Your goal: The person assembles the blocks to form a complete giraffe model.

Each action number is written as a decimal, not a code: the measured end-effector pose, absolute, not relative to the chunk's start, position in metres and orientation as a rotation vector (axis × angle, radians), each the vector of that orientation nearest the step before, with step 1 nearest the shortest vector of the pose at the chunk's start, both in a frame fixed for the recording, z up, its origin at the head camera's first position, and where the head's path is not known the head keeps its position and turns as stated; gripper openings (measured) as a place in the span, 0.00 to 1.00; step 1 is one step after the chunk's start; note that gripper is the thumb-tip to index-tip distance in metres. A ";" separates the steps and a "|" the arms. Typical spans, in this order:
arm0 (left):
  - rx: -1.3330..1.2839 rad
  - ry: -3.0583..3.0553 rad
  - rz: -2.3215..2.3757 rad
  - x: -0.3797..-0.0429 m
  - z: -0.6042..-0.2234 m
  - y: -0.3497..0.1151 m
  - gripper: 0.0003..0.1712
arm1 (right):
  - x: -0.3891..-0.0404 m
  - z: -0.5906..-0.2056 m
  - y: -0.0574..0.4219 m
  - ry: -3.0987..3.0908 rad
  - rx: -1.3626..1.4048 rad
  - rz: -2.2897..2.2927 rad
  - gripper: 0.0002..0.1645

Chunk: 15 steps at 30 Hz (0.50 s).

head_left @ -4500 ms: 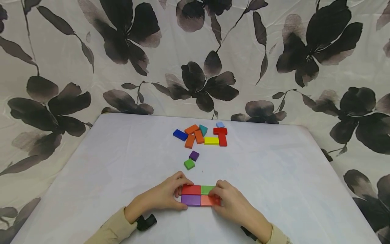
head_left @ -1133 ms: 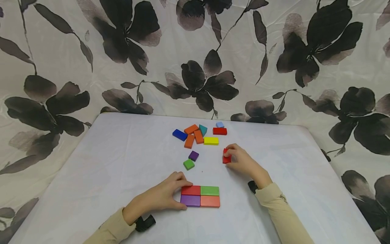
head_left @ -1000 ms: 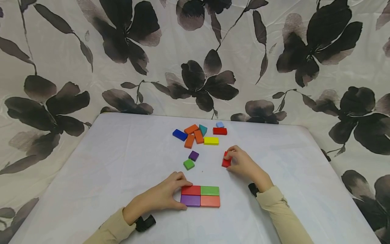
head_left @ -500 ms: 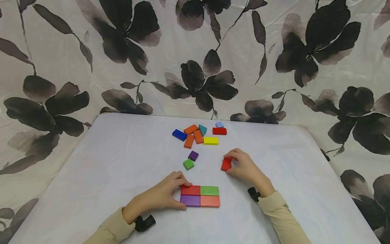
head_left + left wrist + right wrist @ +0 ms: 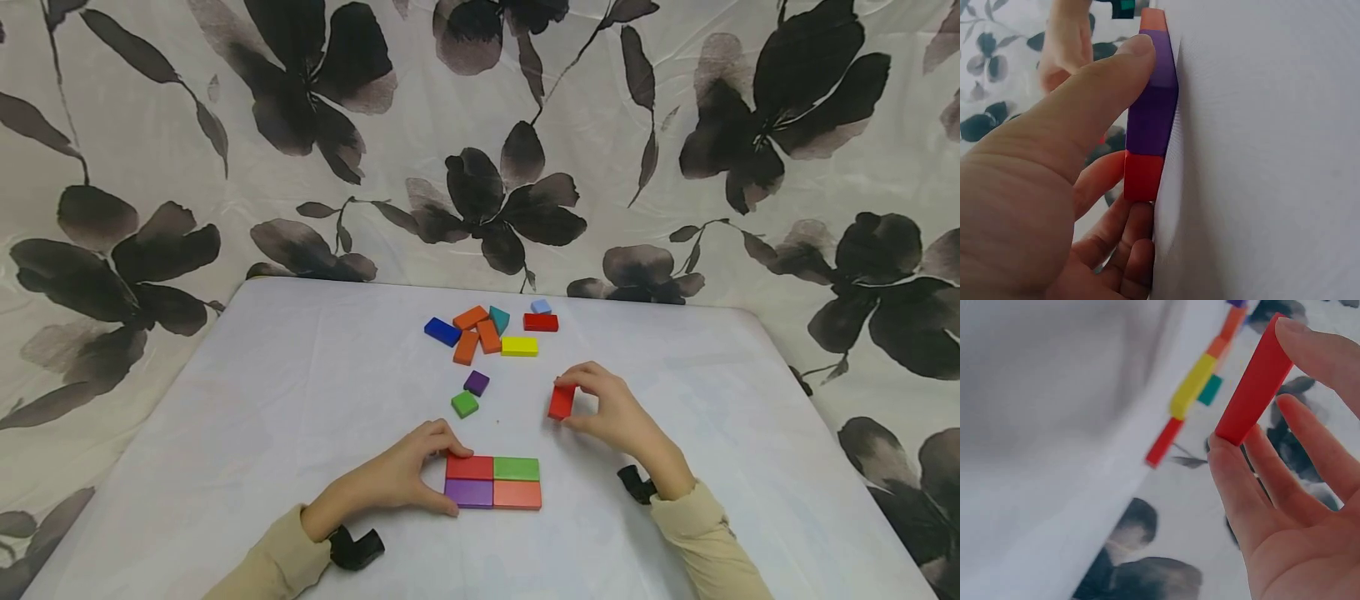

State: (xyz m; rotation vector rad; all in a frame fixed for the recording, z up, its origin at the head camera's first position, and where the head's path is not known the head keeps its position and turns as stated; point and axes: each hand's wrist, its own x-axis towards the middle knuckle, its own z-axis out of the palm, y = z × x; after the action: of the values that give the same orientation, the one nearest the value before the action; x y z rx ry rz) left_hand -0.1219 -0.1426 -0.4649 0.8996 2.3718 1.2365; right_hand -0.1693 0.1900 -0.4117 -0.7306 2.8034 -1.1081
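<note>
one red block [image 5: 1254, 381] is pinched between the right fingers [image 5: 1235, 481].

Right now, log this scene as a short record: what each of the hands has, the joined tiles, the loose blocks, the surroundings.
Left hand: holds left end of rectangle
Right hand: holds red block
Rectangle, far row: red tile, green tile
Rectangle, near row: purple tile, salmon tile
Loose, nearer: green block, purple block
Loose, farther: blue block, three orange blocks, teal block, yellow block, second red block, light blue block
Surface: white table
Backdrop: floral sheet
</note>
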 end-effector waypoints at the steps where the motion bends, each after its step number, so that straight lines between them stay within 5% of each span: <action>1: 0.902 2.370 1.242 -0.122 -0.465 -0.143 0.32 | -0.167 -0.409 0.190 2.806 -0.740 -1.111 0.29; 15: 0.890 2.380 1.230 -0.122 -0.466 -0.142 0.33 | -0.111 -0.378 0.178 2.891 -1.029 -0.967 0.32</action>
State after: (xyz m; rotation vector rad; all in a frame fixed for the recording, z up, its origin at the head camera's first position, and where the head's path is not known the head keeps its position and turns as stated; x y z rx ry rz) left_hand -0.1219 -0.1425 -0.4656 0.8903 2.3801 1.2298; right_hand -0.1114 0.1781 -0.3776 -1.0292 2.8915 -0.9669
